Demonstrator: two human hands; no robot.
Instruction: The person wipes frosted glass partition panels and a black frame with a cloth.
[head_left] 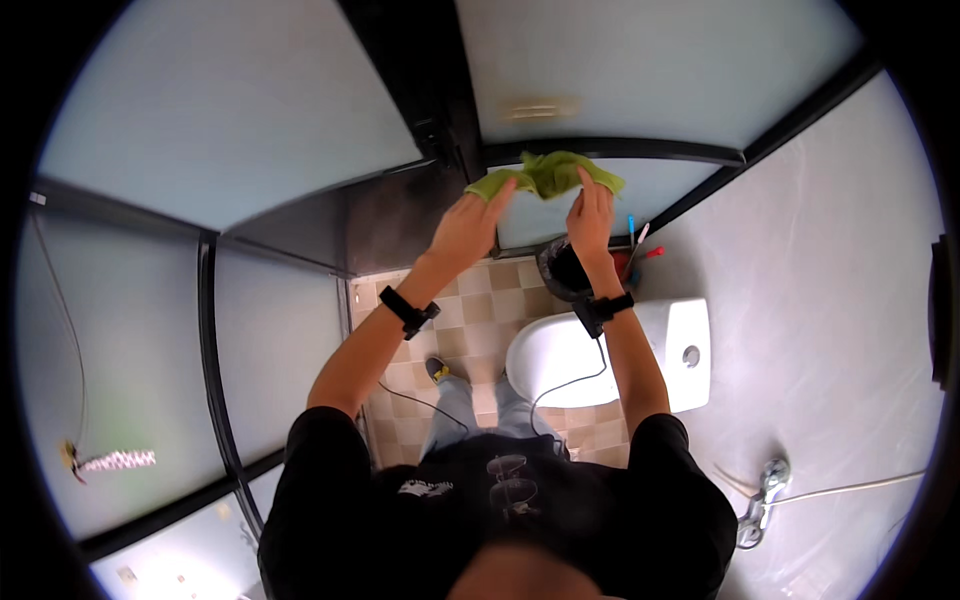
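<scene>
A green cloth (552, 176) is spread between my two hands, bunched in the middle, up against the black-framed frosted panel ahead. The fingers of my left hand (468, 232) are closed on its left end. My right hand (590, 218) pinches the cloth near its right end. Both arms reach forward, with a black strap and a small device on each wrist. Part of the black crossbar (660, 150) of the frame passes just behind the cloth. From this angle I cannot tell how firmly the cloth presses on the panel.
A white toilet (560, 365) stands under my right forearm. Beyond it are a black-lined bin (562, 268) and several long-handled brushes (637, 240). Frosted partitions (280, 330) line the left. A metal tap (765, 500) is on the right wall. Thin cables hang from both wrists.
</scene>
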